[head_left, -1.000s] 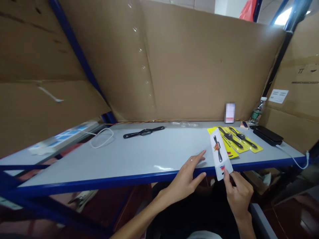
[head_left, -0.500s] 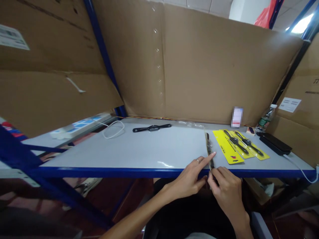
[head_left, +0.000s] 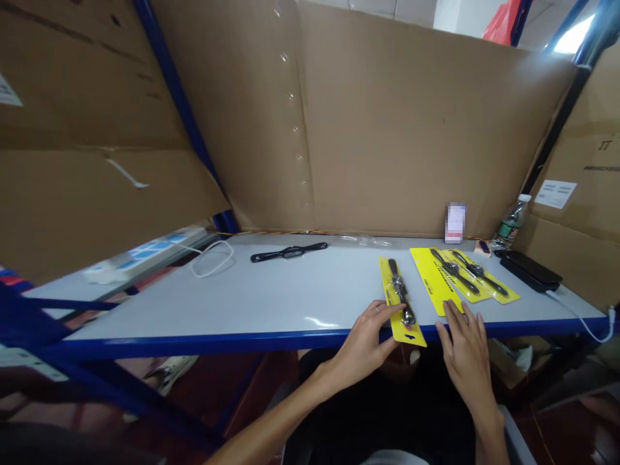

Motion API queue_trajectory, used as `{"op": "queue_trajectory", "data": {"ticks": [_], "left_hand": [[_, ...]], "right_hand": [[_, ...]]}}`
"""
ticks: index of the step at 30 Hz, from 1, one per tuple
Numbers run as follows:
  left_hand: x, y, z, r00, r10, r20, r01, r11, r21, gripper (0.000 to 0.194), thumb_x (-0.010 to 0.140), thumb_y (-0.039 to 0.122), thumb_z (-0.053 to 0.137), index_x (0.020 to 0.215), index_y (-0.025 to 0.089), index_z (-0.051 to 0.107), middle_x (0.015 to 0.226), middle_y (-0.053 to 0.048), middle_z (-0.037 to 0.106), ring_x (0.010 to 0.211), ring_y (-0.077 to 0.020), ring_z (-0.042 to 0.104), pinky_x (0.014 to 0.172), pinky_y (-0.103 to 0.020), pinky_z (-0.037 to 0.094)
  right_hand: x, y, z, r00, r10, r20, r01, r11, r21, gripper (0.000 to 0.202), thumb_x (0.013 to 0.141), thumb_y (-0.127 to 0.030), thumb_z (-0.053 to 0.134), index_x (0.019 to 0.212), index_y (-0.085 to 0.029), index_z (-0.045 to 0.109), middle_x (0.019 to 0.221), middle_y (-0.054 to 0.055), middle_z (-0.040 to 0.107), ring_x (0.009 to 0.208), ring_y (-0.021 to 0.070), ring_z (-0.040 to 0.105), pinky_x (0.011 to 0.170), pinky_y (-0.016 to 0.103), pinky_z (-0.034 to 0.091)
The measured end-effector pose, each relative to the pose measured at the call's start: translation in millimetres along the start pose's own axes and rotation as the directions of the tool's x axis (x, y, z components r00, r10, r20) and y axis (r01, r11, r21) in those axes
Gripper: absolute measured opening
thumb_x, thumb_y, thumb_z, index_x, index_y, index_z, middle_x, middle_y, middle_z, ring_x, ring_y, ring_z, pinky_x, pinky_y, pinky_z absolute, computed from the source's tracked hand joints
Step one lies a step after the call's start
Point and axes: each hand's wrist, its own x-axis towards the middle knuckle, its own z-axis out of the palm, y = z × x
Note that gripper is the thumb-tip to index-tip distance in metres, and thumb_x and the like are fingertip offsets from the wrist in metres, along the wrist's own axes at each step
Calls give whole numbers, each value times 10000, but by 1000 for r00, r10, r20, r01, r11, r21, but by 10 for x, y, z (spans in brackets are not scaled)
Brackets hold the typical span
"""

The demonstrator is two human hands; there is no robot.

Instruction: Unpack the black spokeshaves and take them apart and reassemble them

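My left hand (head_left: 371,339) pinches the near end of a blister-packed spokeshave (head_left: 400,290) on a yellow card, the index finger over the pack and the thumb near its lower edge. That card lies at the table's front, its holed end past the edge. With fingers stretched out, my right hand (head_left: 464,342) has its fingertips at the near end of a yellow backing card (head_left: 433,284); whether they press on it I cannot tell. Two more packed spokeshaves (head_left: 454,271) (head_left: 479,272) overlap beside that card. A loose black spokeshave body (head_left: 289,252) rests further back on the left.
Clear plastic pieces (head_left: 365,241) lie at the back of the grey table (head_left: 232,303). To the right are a phone-like screen (head_left: 455,223), a water bottle (head_left: 512,223) and a black case (head_left: 530,270) with a white cable. A power strip (head_left: 145,255) sits left. Cardboard walls (head_left: 378,129) surround the table.
The pack, seen edge-on before, now lies face up with its yellow card showing. My right hand has let go of it and moved right to the other card, its fingers spreading.
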Motion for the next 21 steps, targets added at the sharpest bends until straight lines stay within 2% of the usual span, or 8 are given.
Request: {"op": "queue_trajectory", "data": {"ticks": [2,4,7,10,14,18,21], "left_hand": [[-2,-27,17,1000,24,-1,-24,997,67,417,924,175,632,1333,239,688,1208,-110,687,1196,-273,596,1043,-469,521],[-11,-49,36,998,56,-7,-54,988,144,418,942,161,600,1339,258,688,1233,-115,660,1232,-279,565,1050,-495,520],[-36,-69,67,995,99,-34,-87,962,260,463,926,135,601,1359,281,672,1303,-131,593,1288,-309,515,1032,-539,532],[-56,-95,96,990,128,-53,-106,945,310,486,930,118,576,1379,292,645,1305,-137,569,1296,-318,509,1016,-564,543],[-60,-161,124,987,148,-55,-123,940,319,495,980,99,456,1442,244,560,1399,-160,555,1381,-317,465,1081,-585,506],[-60,-170,132,993,115,-38,-97,943,318,506,1006,158,460,1508,223,467,1400,-167,562,1372,-317,483,1094,-572,495],[-62,-127,126,995,77,-64,-55,953,298,480,1018,232,490,1498,217,472,1312,-172,582,1246,-311,555,1014,-546,535]], "right_hand": [[-88,-55,-5,1000,-11,8,11,1000,-12,511,1065,-485,408,1411,-167,610,1336,166,688,1289,357,541,1117,609,378],[-141,-119,-33,1000,8,-24,-8,1000,9,388,1041,-381,494,1333,-192,664,1250,152,714,1149,338,587,1013,573,450],[-148,-145,-60,992,46,-120,-31,992,126,279,995,-200,524,1158,-225,749,1091,113,723,992,290,603,872,490,509],[-119,-100,-80,968,95,-231,-38,970,239,279,981,-154,536,1099,-240,774,1021,90,709,952,255,620,859,440,524],[-118,-14,-154,913,241,-329,-139,942,305,220,1010,-263,577,1089,-208,774,967,84,724,884,219,673,841,369,524],[-170,68,-200,886,382,-264,-295,902,314,378,988,-502,600,858,-197,782,728,70,736,662,210,681,673,319,495],[-219,59,-242,818,525,-234,-422,825,377,470,958,-596,603,846,-181,793,582,48,699,520,198,641,595,315,473]]}}
